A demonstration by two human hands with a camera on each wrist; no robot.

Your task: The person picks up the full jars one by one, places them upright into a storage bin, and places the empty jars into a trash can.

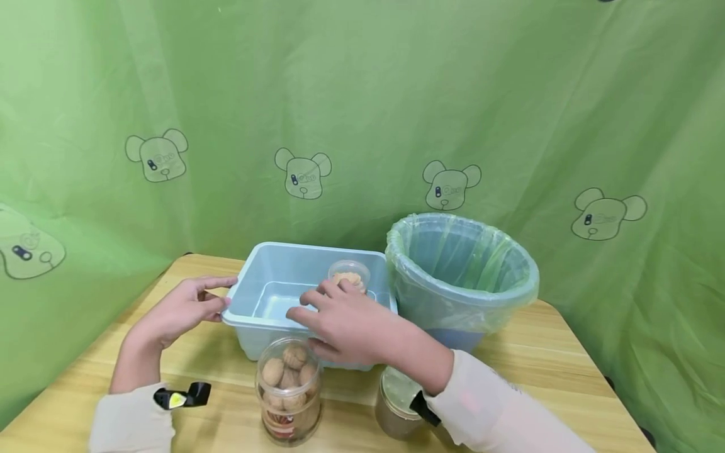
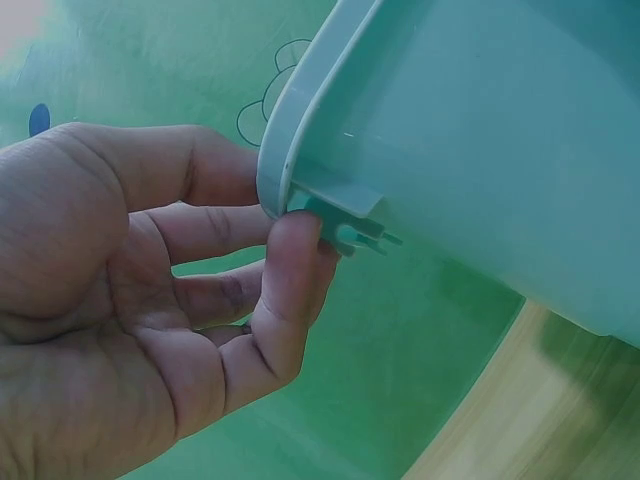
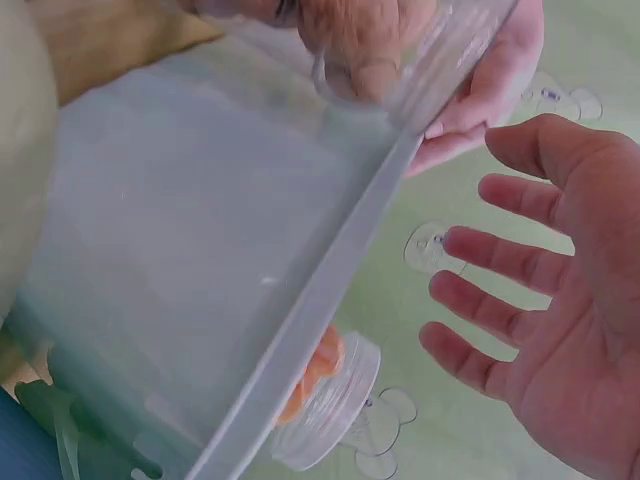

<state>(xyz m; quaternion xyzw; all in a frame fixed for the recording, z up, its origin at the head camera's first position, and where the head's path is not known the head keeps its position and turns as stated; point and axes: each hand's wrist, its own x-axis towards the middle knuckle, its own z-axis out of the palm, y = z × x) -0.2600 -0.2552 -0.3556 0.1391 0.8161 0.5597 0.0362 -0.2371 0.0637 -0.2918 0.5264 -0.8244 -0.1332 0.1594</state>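
Note:
A light-blue plastic bin [image 1: 272, 277] stands on the table. At its left corner my left hand [image 1: 181, 308] grips the rim, fingertips at the edge; in the left wrist view a small green pronged piece [image 2: 350, 232] shows under that rim [image 2: 300, 130]. Over the bin's front side hangs my right hand [image 1: 351, 321], fingers apart and loosely bent, holding nothing. A clear jar of walnuts [image 1: 289, 384] stands in front of the bin, just left of the right hand. Inside the bin's right end sits a clear round tub [image 1: 349, 270] with pale orange pieces, partly hidden by the right hand.
A blue trash bin [image 1: 461, 283] with a translucent green liner stands right beside the light-blue bin. Under my right forearm is another jar [image 1: 396, 402] with a pale green lid, partly covered. The wood-look table [image 1: 544, 371] ends against a green curtain [image 1: 351, 94].

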